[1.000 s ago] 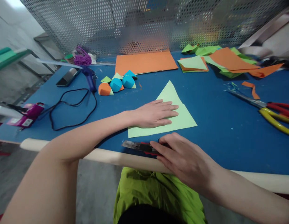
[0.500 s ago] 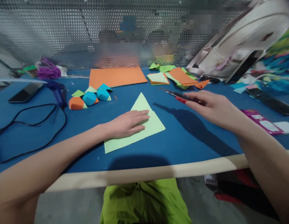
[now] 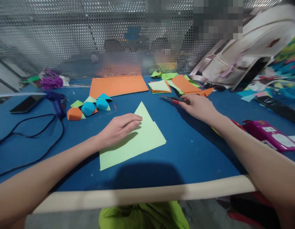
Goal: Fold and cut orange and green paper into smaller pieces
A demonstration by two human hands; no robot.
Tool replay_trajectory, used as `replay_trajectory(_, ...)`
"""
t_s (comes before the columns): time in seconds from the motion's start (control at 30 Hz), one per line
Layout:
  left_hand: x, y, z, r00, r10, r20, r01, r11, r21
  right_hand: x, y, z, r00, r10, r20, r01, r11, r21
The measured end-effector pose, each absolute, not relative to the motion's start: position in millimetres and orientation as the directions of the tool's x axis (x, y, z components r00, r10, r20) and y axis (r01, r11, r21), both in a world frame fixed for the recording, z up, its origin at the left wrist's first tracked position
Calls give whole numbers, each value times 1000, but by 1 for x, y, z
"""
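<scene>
My left hand (image 3: 120, 128) lies flat, fingers stretched out, on the left part of a light green folded paper triangle (image 3: 142, 140) on the blue table top (image 3: 190, 149). My right hand (image 3: 199, 107) reaches out to the far middle of the table, its fingers closed round a red and black utility knife (image 3: 177, 100) whose tip points left and rests low over the table. Just beyond the knife lies a stack of orange and green paper pieces (image 3: 176, 83).
A large orange sheet (image 3: 117, 85) lies at the back. Folded orange and teal paper shapes (image 3: 87, 108) sit left of centre, by a blue glue gun (image 3: 55, 101) with a black cable (image 3: 25, 136) and a phone (image 3: 24, 104). A pink object (image 3: 268, 135) and a beige bag (image 3: 244, 54) stand right.
My right hand picked the knife up from the near table edge, carried it across to the right and far side, and has now lowered it near the paper stack. My left hand stayed on the green paper.
</scene>
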State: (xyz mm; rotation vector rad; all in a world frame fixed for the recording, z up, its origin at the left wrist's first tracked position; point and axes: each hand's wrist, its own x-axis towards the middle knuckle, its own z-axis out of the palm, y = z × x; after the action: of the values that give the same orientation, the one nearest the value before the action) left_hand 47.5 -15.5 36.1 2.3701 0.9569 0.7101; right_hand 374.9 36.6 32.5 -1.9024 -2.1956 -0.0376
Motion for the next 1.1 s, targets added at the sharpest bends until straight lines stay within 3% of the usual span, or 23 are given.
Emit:
replay_trajectory(0.1, 46, -16, 43, 507, 825, 251, 476, -510, 716, 372, 25, 27, -33, 981, 192, 997, 45, -55)
replay_trajectory(0.27, 44, -13, 51, 428, 872, 235, 507, -448, 736, 367, -2, 28, -134, 984, 115, 971, 108, 213)
replay_trajectory(0.37, 42, -11, 56, 445, 867, 225, 586, -471, 659, 369, -9, 32, -168, 983, 73, 938, 137, 318)
replay_trajectory(0.5, 37, -17, 65, 469, 883, 21, 772, -421, 477, 376, -6, 34, -164, 975, 149, 938, 107, 330)
replay_trajectory(0.6, 31, -33, 68, 434, 888, -150, 868, -368, 332, 369, -3, 33, -213, 945, 248, 971, 176, 164)
replay_trajectory(0.77, 25, -57, 63, 365, 895, -255, 929, -331, 168, 325, -14, 24, -529, 805, 269, 771, 588, -246)
replay_trajectory(0.83, 24, -59, 60, 375, 891, -255, 923, -334, 191, 309, -20, 18, -597, 769, 230, 696, 639, -327)
replay_trajectory(0.97, 22, -55, 60, 475, 859, -191, 860, -407, 308, 296, -25, 7, -608, 758, 236, 663, 648, -375)
replay_trajectory(1.03, 23, -56, 65, 592, 800, -101, 771, -525, 361, 295, -24, 7, -582, 762, 285, 624, 643, -443)
replay_trajectory(1.1, 26, -60, 72, 733, 681, 7, 633, -684, 363, 295, -24, 13, -519, 792, 321, 543, 596, -592)
